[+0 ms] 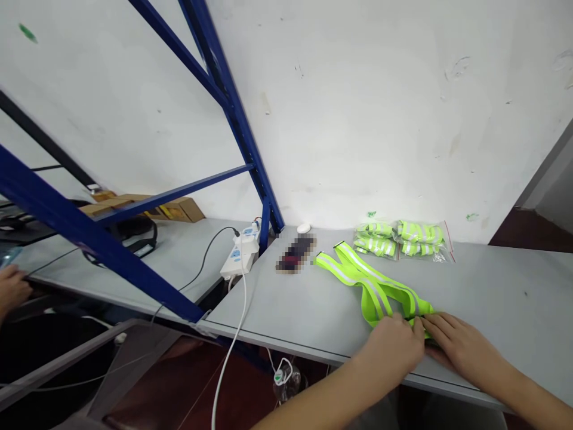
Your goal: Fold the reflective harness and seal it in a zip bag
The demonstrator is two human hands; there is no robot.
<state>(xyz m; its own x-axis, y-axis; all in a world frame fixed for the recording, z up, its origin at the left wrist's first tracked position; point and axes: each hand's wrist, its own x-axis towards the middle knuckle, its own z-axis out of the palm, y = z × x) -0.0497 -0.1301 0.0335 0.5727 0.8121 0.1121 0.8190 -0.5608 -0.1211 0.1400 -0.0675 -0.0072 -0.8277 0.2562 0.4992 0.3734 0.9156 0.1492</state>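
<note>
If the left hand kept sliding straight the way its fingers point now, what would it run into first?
The left hand points right, fingertips almost at the right hand on the folded end of the neon reflective strap. It would likely meet the right hand's fingers first.

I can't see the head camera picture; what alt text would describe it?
Two bare hands, left hand and right hand, press one end of a neon-yellow reflective strap onto a grey table by a white wall. Behind lie bagged straps; another person's hand shows far left.
</note>
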